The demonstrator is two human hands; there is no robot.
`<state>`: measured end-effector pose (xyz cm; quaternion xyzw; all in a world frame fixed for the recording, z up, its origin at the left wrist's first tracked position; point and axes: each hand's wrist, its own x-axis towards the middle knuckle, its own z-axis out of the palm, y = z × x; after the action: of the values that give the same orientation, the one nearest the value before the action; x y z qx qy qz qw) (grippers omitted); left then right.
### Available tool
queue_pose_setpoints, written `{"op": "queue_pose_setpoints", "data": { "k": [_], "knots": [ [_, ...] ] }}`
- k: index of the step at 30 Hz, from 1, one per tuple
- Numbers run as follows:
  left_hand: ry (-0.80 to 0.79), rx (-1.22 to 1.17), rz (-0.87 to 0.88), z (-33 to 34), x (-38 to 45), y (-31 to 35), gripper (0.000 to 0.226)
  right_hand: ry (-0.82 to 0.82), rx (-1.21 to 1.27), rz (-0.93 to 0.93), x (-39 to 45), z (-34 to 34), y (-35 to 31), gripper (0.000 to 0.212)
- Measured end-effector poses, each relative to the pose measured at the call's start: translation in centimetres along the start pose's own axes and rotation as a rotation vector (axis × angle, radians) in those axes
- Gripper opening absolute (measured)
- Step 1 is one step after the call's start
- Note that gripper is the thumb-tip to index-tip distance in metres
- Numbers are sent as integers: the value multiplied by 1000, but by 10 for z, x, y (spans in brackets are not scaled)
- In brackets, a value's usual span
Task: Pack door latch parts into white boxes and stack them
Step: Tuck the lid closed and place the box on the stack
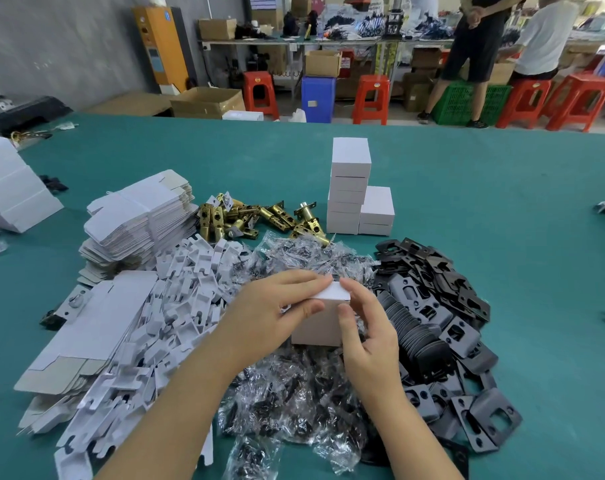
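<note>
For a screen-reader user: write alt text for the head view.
Both hands, left hand and right hand, hold a small white box above piled bagged screws, with brass latches and stacked white boxes behind.

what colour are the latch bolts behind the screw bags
Brass gold latch bolts, seen in the head view.

White boxes (350, 185): no print was visible.
Orange cabinet (160, 46): its blue sticker was too small to read.

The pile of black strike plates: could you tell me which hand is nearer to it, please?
Right. The right hand is beside the black strike plates, gripping the white box; the left hand grips the box's far side, farther away.
</note>
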<state>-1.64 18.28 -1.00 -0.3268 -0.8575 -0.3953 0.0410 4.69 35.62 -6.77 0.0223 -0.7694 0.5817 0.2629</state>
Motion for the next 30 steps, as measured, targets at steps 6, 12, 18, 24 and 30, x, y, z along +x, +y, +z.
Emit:
{"op": "queue_pose_setpoints", "data": {
  "k": [6, 12, 18, 24, 30],
  "knots": [
    [-24, 6, 21, -1, -1, 3, 43, 39, -10, -22, 1, -1, -1, 30],
    [-41, 23, 44, -10, -1, 11, 45, 53, 10, -24, 0, 1, -4, 31],
    [-55, 50, 56, -14, -1, 16, 40, 62, 11, -18, -1, 1, -4, 36],
    [-52, 61, 91, -15, -1, 19, 36, 62, 30, -32, -1, 1, -4, 32],
    [-56, 73, 105, -15, -2, 22, 34, 58, 25, -66, -2, 0, -7, 29]
  ]
}}
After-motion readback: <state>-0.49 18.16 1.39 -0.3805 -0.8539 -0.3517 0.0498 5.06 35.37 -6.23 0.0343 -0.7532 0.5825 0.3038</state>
